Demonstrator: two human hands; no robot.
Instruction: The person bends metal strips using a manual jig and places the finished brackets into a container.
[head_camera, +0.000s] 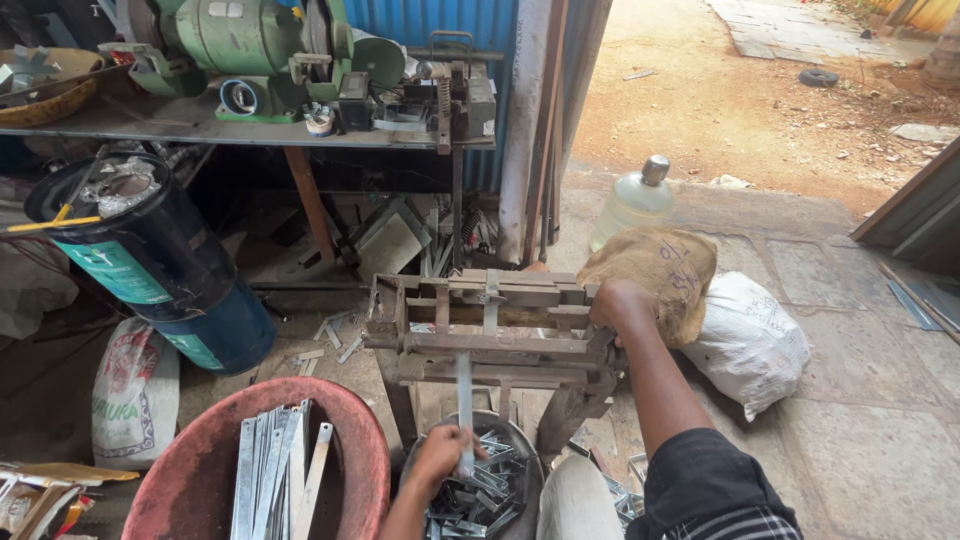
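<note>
My left hand (440, 458) is closed around the near end of a long flat metal strip (464, 395). The strip runs forward and up into a rusty metal press frame (480, 330). My right hand (618, 305) grips the right end of that frame, at what looks like its lever or corner; the exact part is hidden by the hand. Below my left hand sits a dark round pan (522, 455) full of several short bent metal pieces. A red basin (200, 470) at the lower left holds several straight metal strips (275, 465).
A dark blue drum (160, 260) leans at the left under a workbench (200, 128) carrying a green grinder (240, 45). A printed sack (135, 385), a burlap sack (655, 270), a white bag (750, 340) and a plastic bottle (635, 200) surround the frame. Paved floor lies to the right.
</note>
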